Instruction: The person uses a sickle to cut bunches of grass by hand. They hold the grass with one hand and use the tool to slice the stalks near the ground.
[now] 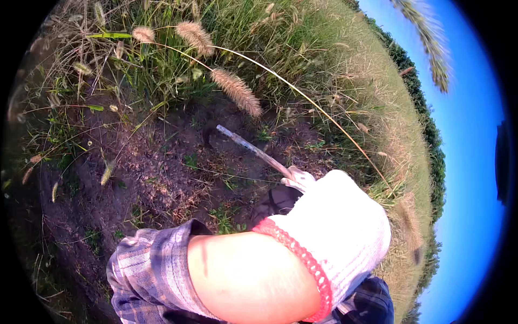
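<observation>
My right hand (344,214) wears a white knit work glove with a red cuff (287,243). Its curled fingers (299,178) close around one end of a slender, stick-like handle (255,152). The other end points up and to the left in the picture, above bare soil (162,162). Whether a blade or head is fixed to this handle cannot be made out. Behind the glove, my bare forearm (247,275) comes out of a rolled plaid sleeve (153,267). My left hand is out of view. A dark shape (279,200) below the fingers is too shadowed to identify.
Bristly foxtail seed heads (236,91) hang over the soil on thin bent stems. Dense green and dry grass (243,32) grows along the top and right. One blurred seed head (429,40) is close to the camera. Trees (433,158) line the field's edge under blue sky.
</observation>
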Tool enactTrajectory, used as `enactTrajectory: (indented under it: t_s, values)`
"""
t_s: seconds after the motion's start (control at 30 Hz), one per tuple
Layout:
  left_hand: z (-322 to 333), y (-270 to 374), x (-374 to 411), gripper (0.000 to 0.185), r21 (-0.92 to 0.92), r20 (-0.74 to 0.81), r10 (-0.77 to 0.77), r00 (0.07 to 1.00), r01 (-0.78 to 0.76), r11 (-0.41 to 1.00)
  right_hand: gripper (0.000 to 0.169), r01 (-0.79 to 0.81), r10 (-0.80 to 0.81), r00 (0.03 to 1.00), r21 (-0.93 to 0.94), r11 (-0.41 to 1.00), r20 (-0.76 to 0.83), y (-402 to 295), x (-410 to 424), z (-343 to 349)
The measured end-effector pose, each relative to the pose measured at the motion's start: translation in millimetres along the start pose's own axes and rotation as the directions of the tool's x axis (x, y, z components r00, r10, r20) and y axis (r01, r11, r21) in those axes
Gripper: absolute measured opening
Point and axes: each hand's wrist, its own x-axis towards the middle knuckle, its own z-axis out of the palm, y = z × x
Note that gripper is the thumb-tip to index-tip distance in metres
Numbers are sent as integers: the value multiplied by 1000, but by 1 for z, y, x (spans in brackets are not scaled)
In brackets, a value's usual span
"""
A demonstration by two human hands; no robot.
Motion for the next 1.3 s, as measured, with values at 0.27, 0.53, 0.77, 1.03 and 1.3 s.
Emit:
enactTrajectory:
  t_s: [0.27, 0.53, 0.77, 1.03, 1.3]
  values:
    - [57, -175, 4, 27, 635, 160, -644, 748, 422, 647, 37, -176, 154, 984, 580, 795, 87, 122, -3, 47]
    - [193, -262, 27, 41, 400, 587, -750, 306, 696, 597, 37, -455, 381, 886, 651, 608, 264, 244, -81, 72]
    - [382, -267, 104, 39, 30, 709, -498, 500, 684, 729, 29, -134, 658, 743, 936, 324, -121, 280, -124, 75]
    - [493, -334, 171, 39, 219, 388, -126, 913, 42, 975, 23, 321, 806, 553, 947, 28, -211, 278, -92, 45]
    - [454, -400, 121, 72, 728, 351, -569, 744, 166, 666, 24, -14, 658, 747, 986, 168, -101, 283, -88, 36]
